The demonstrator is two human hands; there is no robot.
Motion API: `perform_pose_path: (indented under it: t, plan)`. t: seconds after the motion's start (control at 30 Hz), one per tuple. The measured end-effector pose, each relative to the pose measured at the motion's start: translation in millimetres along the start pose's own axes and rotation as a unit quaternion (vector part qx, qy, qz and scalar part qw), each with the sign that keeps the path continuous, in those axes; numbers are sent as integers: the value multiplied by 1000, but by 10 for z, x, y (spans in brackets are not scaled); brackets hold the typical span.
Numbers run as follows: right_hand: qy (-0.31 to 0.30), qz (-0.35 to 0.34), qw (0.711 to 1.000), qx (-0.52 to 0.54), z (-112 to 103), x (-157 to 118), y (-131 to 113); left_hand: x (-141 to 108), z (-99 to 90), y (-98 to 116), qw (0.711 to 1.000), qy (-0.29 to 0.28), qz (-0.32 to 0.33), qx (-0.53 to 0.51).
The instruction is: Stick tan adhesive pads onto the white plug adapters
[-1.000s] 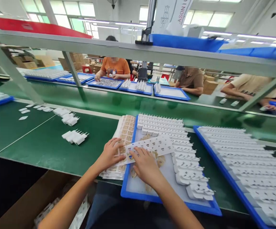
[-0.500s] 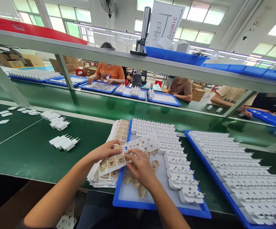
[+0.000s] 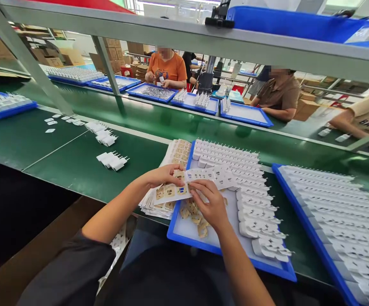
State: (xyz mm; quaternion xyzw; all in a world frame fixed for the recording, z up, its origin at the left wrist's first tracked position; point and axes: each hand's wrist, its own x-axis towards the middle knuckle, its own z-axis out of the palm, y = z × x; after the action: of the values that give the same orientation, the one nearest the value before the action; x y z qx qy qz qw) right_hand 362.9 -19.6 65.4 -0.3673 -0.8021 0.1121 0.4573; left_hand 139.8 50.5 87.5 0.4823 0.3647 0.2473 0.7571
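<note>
My left hand (image 3: 163, 176) grips a sheet of tan stickers (image 3: 169, 193) near its upper edge, thumb on top. At the sheet's middle, my right hand (image 3: 210, 204) is closed, its thumb and fingertips pinching at the surface; whether a sticker is lifted there is hidden. To the right, the sheet shows bare white backing with small cut-outs. Beneath lies a stack of similar sheets (image 3: 180, 149). Loose tan pieces (image 3: 202, 230) lie in the blue-rimmed tray (image 3: 200, 245) under my right hand, beside rows of white plug adapters (image 3: 257, 212).
A second blue tray (image 3: 312, 238) full of white adapters stands at the right. Several adapters (image 3: 112, 161) and flat white pieces (image 3: 50, 123) lie on the green bench to the left. A metal shelf (image 3: 171, 34) crosses ahead; people sit beyond it.
The view has tilted down and shifted left. Both hands stay on the sheet; a blue-marked spot on it now shows nearer my left thumb. My right fingers have drawn closer together.
</note>
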Motion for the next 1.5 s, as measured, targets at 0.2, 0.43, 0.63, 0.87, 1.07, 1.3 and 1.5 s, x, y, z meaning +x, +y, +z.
perform_pose_path:
  t: [0.2, 0.43, 0.63, 0.87, 1.07, 1.3, 1.5]
  plan:
    - [10, -5, 1000, -23, 13, -3, -6, -29, 62, 2, 1000, -25, -2, 9]
    - [4, 1, 1000, -4, 4, 16, -22, 0, 91, -46, 999, -38, -9, 8]
    - [14, 38, 998, 42, -58, 39, -36, 11, 59, -65, 1000, -24, -12, 4]
    - [109, 127, 972, 162, -190, -82, -18, -39, -54, -55, 972, 49, -12, 228]
    - [11, 133, 976, 170, -183, -477, -370, 48, 301, -78, 832, 214, 179, 479]
    - [-43, 46, 985, 164, -467, -665, -874, 584, 1408, -425, 665, -109, 417, 610]
    - [18, 35, 991, 125, -630, -734, -885, 857, 2003, -724, 534, -47, 461, 707]
